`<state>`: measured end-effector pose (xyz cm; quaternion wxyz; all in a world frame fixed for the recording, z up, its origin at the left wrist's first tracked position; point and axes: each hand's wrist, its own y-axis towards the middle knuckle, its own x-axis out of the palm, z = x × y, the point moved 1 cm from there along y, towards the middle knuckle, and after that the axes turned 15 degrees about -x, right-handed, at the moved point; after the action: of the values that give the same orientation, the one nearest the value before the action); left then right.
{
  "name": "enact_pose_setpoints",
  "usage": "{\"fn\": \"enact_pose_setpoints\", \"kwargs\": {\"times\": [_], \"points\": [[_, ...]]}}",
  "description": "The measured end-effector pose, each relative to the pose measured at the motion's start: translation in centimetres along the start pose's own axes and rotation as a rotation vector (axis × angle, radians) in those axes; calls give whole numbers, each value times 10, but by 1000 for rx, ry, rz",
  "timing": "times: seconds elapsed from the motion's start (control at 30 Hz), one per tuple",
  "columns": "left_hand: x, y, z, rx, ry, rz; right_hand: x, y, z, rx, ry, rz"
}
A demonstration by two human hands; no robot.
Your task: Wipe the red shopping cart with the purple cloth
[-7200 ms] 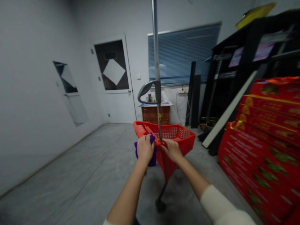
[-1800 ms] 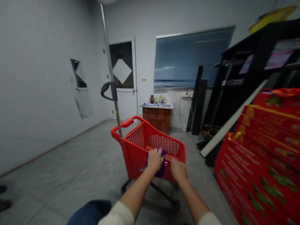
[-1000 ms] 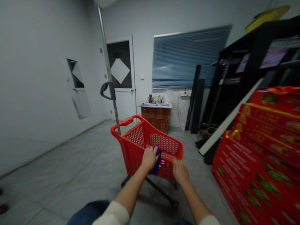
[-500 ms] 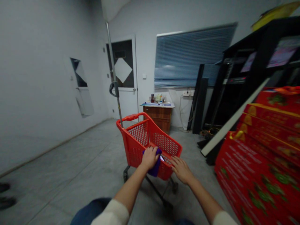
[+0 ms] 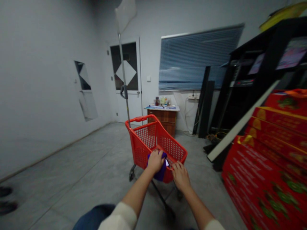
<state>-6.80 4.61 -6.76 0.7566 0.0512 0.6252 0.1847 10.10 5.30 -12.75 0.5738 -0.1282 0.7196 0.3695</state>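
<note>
A red plastic shopping cart [image 5: 136, 153] stands before me, its low end towards me. My left hand [image 5: 156, 161] presses a purple cloth [image 5: 160, 174] over the near rim, fingers wrapped across it. The cloth hangs down the outside of the basket. Close to its right edge, a small bright-screened object [image 5: 167, 162] shows, partly hidden. On the near right corner, my right hand [image 5: 181, 175] has its fingers curled over the rim. A metal pole [image 5: 123, 70] with a grey handle rises from the cart's far left corner, topped by a pale sheet [image 5: 126, 14].
Red printed boxes [image 5: 266, 175] are stacked at the right, near a black shelf [image 5: 263, 60]. A pale board [image 5: 242, 121] leans there. Beyond the cart stand a wooden cabinet [image 5: 164, 118] and a white door [image 5: 129, 103]. Someone's dark shoes [image 5: 8, 207] show at far left.
The cart's far end and its pole have swung to the right. My right hand has shifted left along the rim, closer to the cloth. My left hand stays on the cloth.
</note>
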Motion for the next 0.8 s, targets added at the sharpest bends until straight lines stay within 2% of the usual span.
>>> {"fn": "enact_pose_setpoints", "kwargs": {"times": [0.1, 0.2, 0.33, 0.43, 0.57, 0.67, 0.8], "points": [[1, -4, -6, 4, 2, 41, 1, 2, -13, 14, -29, 8], [5, -16, -13, 68, 6, 39, -2, 5, -18, -34, -26, -20], [-1, -21, -30, 160, -8, -16, -12, 12, -4, -168, 25, -61], [-6, -19, -38, 88, -28, -13, -15, 20, 5, -264, 63, -143], [-2, -28, -33, -1, -16, 37, -11, 30, -2, -205, 14, -199], [3, -36, -29, 36, 2, 21, -11, 33, -13, -164, -39, -186], [-4, -34, -40, 52, 21, -3, -12, 33, -28, -138, -62, -172]]}}
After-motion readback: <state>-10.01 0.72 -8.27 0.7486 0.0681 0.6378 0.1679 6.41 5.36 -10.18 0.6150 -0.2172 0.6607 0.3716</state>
